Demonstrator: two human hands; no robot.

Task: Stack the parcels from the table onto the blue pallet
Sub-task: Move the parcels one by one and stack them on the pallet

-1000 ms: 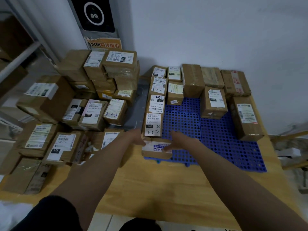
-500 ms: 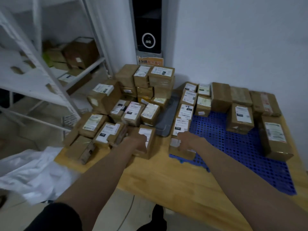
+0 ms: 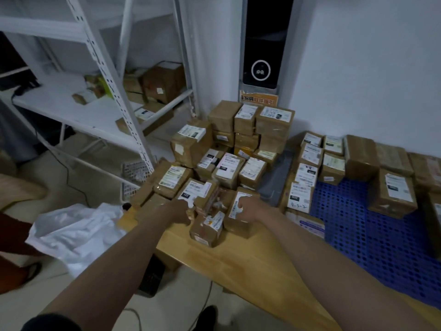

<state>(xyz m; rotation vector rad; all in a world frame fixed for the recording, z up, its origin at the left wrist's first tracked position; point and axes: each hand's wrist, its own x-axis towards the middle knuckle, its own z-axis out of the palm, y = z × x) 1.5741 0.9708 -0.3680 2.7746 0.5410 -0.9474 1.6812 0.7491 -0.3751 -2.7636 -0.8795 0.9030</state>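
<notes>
**Pallet partly filled, heap still waiting**

Your left hand (image 3: pixel 181 212) and right hand (image 3: pixel 247 210) each reach into the near parcels (image 3: pixel 207 226) on the tabletop (image 3: pixel 250 266); whether either grip has closed, you cannot tell. Beyond, the pallet (image 3: pixel 358 225) carries rows along its edges, its middle bare.

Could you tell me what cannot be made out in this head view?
- Left hand fingers: hidden behind its knuckles among the parcels.
- Right hand grip on the labelled parcel: fingers hidden.
- Blue pallet: right part cut off by the edge.
- Label text: blurred, too small.
</notes>
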